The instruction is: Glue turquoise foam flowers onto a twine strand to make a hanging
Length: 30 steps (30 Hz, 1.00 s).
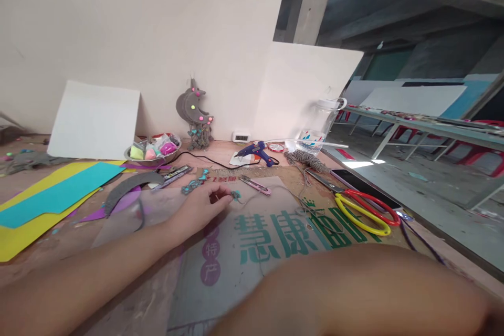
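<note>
From the head camera, the left hand (200,207) reached forward over the desk (47,252), its fingers (220,200) pinched together on a small teal piece (235,195) tied to a thin grey string (255,197). The piece lay on the printed cardboard sheet (255,236), just beside the pink clippers (256,185) and near a row of similar teal beads (192,185). It looked tiny, knobbly and bright turquoise; its exact form was too small to tell.

The right hand was out of sight; only a blurred forearm (354,294) filled the lower right, so its fingers could not be judged.

Risks, as a judgement: so small a piece could slip from the pinch and get lost among the clutter, and a tug on the string might drag the twine bundle (303,157) with it. The glue gun (255,152) stood close behind with its cord (197,157) trailing across the desk, and the red-and-yellow scissors (362,210) lay near the forearm, where a sweep could knock them.
</note>
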### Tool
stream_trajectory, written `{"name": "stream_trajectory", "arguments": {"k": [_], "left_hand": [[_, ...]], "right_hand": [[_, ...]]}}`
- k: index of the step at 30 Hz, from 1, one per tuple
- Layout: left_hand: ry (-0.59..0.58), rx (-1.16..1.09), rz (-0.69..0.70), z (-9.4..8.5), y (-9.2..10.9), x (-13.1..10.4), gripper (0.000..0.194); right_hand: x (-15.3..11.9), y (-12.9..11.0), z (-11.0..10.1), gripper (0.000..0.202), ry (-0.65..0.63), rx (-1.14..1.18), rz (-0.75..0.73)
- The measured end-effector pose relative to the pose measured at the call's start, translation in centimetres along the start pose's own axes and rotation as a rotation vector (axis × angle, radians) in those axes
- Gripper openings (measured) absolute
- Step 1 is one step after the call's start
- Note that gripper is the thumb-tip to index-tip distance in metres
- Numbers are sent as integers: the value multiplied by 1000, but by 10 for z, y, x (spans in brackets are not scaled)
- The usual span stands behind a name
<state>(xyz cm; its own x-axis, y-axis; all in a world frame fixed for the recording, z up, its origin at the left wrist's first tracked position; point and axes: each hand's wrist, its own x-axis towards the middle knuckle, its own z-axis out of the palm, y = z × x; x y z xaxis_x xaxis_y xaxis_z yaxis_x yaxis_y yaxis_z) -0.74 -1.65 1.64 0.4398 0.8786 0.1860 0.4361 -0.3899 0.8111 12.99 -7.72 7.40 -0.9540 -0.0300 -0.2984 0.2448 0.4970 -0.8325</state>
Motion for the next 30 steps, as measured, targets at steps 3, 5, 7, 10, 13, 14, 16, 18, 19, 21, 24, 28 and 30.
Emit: {"name": "stream_trajectory", "arguments": {"k": [3,5,7,10,13,14,16,18,19,21,24,28,30], "left_hand": [[12,-45,0,1,-1,0,22],[8,-62,5,2,-1,1,22],[9,-63,-13,2,1,1,21],[17,-51,-49,1,5,1,19],[10,-36,-47,-1,7,1,18],[8,-31,-39,-1,6,1,18],[8,-24,-24,0,5,1,18],[7,-16,-8,0,2,1,18],[2,-13,-1,0,2,1,18],[-2,-8,11,0,1,1,19],[0,-16,18,0,1,1,19],[22,-49,15,1,1,2,15],[34,-56,9,1,0,2,13]], "right_hand": [[-31,-2,-14,27,297,-55,83],[-56,16,-33,31,723,-207,313],[-76,44,-52,32,990,-424,631],[-90,83,-70,25,1014,-510,829],[-85,100,-77,23,936,-471,863],[-82,102,-79,21,911,-451,871],[-73,102,-83,17,873,-403,876],[-64,101,-89,14,880,-360,857],[-59,101,-92,13,909,-344,835],[-52,102,-98,14,1023,-328,761],[-46,101,-105,23,1260,-330,604],[-53,91,-98,28,1488,-380,375],[-58,84,-82,27,1480,-474,322]]}}
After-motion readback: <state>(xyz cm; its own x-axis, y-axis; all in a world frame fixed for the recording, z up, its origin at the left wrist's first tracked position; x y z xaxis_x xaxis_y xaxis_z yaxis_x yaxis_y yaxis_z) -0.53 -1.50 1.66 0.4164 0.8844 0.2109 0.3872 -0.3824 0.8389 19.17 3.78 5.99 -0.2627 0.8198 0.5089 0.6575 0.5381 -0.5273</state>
